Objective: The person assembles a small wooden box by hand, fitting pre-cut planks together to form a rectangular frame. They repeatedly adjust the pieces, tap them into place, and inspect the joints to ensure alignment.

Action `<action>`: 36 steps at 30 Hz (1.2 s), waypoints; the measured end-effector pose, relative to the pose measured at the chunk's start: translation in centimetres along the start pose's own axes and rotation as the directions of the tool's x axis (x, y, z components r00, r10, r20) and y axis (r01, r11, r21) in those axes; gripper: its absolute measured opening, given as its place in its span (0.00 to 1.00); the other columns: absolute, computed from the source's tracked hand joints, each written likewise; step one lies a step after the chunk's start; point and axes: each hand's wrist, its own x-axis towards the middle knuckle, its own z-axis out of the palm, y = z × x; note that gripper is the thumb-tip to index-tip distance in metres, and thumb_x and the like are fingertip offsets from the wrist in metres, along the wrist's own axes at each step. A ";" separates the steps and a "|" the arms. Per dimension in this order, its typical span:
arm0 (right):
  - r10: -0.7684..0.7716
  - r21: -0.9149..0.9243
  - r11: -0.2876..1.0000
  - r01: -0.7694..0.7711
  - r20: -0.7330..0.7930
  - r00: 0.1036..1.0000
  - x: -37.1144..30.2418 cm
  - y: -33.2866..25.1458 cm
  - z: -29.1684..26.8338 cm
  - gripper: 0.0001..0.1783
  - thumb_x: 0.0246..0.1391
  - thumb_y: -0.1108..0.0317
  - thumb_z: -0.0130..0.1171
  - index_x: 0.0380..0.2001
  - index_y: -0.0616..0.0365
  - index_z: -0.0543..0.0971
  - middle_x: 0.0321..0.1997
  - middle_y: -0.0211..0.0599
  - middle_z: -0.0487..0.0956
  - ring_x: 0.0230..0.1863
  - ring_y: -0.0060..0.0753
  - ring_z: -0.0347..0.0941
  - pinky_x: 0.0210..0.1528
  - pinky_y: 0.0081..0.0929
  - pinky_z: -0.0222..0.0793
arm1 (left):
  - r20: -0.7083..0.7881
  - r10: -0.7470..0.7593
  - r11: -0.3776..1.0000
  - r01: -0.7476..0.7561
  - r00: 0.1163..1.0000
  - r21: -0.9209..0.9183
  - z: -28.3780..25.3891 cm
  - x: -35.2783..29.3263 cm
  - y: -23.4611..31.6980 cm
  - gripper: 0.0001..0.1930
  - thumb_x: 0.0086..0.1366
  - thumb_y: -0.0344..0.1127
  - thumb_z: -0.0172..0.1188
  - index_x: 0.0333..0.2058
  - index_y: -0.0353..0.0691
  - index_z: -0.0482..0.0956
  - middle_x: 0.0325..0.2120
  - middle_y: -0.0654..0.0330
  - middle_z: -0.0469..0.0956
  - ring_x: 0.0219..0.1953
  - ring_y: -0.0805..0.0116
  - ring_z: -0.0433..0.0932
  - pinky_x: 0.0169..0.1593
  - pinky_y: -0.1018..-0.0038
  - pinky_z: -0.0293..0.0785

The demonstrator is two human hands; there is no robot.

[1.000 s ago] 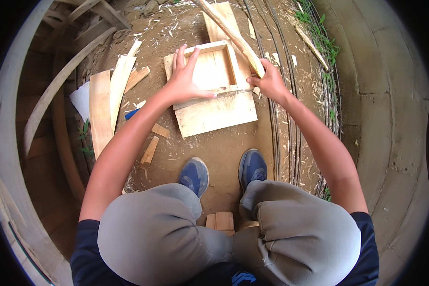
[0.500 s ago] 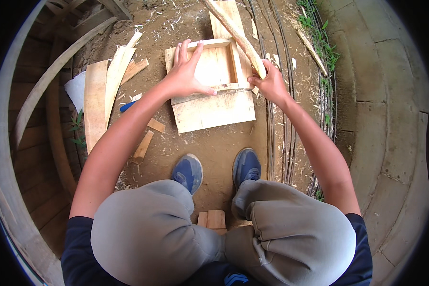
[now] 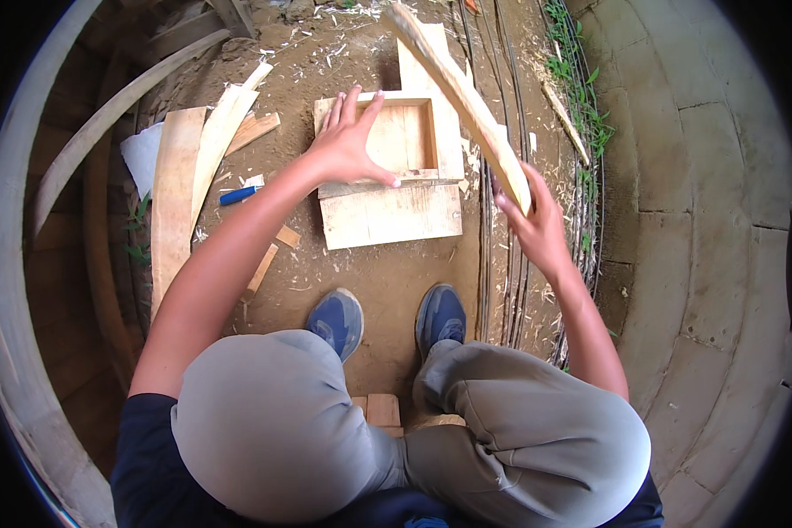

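A shallow wooden frame with raised sides lies on the ground ahead of me, on top of pale boards. My left hand is open across its left side, with fingers spread over the far rail and the thumb at the near rail. To the right, my right hand is closed around the lower end of a thick, peeled wooden stick. The stick slants up and to the left, its far end beyond the frame. A flat board sticks out from under the frame on my side.
Long planks lie at the left, near a blue-handled tool and small wood offcuts. Dark rods or cables run along the right beside a paved strip. Wood shavings litter the dirt. My shoes are near the board.
My right hand has drawn away from the frame's right side, down and to the right, carrying the stick with it. The left hand stays on the frame.
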 end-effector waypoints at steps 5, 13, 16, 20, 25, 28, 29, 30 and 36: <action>0.185 -0.063 0.982 -0.179 0.097 0.978 -4.0 1.7 -0.3 0.30 0.64 0.57 0.65 0.64 0.57 0.70 0.36 0.46 0.85 0.29 0.28 0.79 0.32 0.35 0.77 | 0.020 0.002 0.999 -0.001 1.000 -0.043 0.3 0.3 0.1 0.77 0.34 0.62 0.82 0.76 0.51 0.37 0.76 0.42 0.28 0.78 0.43 0.26 0.77 0.43 0.40; 0.089 -0.273 0.959 -0.073 0.045 0.995 -4.3 3.3 1.2 0.28 0.63 0.58 0.62 0.59 0.62 0.67 0.39 0.66 0.81 0.43 0.71 0.78 0.46 0.55 0.73 | -0.041 0.007 0.997 -0.010 0.999 -0.082 1.0 0.6 -0.9 0.82 0.32 0.65 0.82 0.75 0.40 0.33 0.76 0.43 0.28 0.78 0.44 0.25 0.79 0.51 0.35; 0.107 -0.336 0.937 -0.096 0.014 0.994 -3.8 2.6 1.2 0.28 0.62 0.60 0.62 0.58 0.64 0.66 0.38 0.68 0.80 0.42 0.72 0.78 0.46 0.55 0.73 | -0.054 0.017 0.997 -0.021 0.998 -0.074 0.7 0.4 -0.6 0.83 0.30 0.63 0.83 0.75 0.43 0.32 0.76 0.42 0.26 0.78 0.42 0.27 0.78 0.50 0.37; 0.168 -0.250 0.956 -0.151 0.050 0.984 -3.7 0.7 1.0 0.30 0.61 0.59 0.64 0.58 0.65 0.67 0.34 0.65 0.80 0.39 0.68 0.79 0.45 0.57 0.72 | 0.053 -0.131 0.983 0.137 0.990 -0.126 0.1 0.0 0.7 0.85 0.29 0.63 0.84 0.76 0.44 0.29 0.75 0.40 0.20 0.78 0.41 0.31 0.78 0.49 0.36; 0.149 -0.142 0.979 -0.146 0.010 0.989 -2.4 -4.3 -2.8 0.23 0.65 0.61 0.62 0.55 0.63 0.69 0.31 0.45 0.82 0.18 0.26 0.73 0.17 0.23 0.70 | 0.049 -0.117 0.977 0.123 0.992 -0.172 0.4 -0.1 0.5 0.87 0.30 0.63 0.84 0.74 0.43 0.22 0.75 0.39 0.20 0.78 0.41 0.30 0.78 0.51 0.36; -0.380 -0.007 0.913 0.408 -0.378 0.844 -0.8 -8.9 -6.0 0.13 0.69 0.64 0.57 0.47 0.62 0.69 0.24 0.36 0.79 0.15 0.19 0.68 0.13 0.17 0.65 | -0.064 -0.131 0.970 0.115 0.989 -0.214 1.3 -0.5 -0.8 0.88 0.29 0.63 0.84 0.73 0.36 0.22 0.75 0.37 0.25 0.78 0.43 0.29 0.79 0.53 0.37; -0.433 0.003 0.870 0.494 -0.475 0.766 -0.7 -8.7 -6.1 0.12 0.69 0.65 0.56 0.46 0.61 0.68 0.24 0.36 0.78 0.15 0.19 0.68 0.13 0.16 0.65 | -0.032 -0.148 0.969 0.138 0.988 -0.205 1.3 -0.4 -0.7 0.89 0.29 0.63 0.84 0.71 0.31 0.20 0.75 0.37 0.26 0.78 0.45 0.28 0.79 0.54 0.34; -0.473 0.006 0.817 0.577 -0.565 0.676 -0.4 -8.6 -6.1 0.10 0.69 0.66 0.55 0.44 0.60 0.68 0.24 0.35 0.78 0.15 0.20 0.69 0.13 0.16 0.65 | -0.024 -0.154 0.968 0.146 0.988 -0.204 1.3 -0.7 -0.7 0.89 0.30 0.63 0.84 0.71 0.31 0.20 0.75 0.37 0.26 0.78 0.45 0.28 0.79 0.54 0.34; 0.279 -0.306 0.923 -0.232 0.119 0.953 -4.2 4.4 1.7 0.11 0.70 0.66 0.53 0.41 0.61 0.63 0.30 0.50 0.78 0.19 0.29 0.72 0.13 0.18 0.69 | 0.011 -0.121 0.975 0.121 0.993 -0.189 0.9 0.6 0.9 0.89 0.31 0.64 0.83 0.71 0.32 0.18 0.75 0.36 0.26 0.78 0.46 0.26 0.78 0.52 0.31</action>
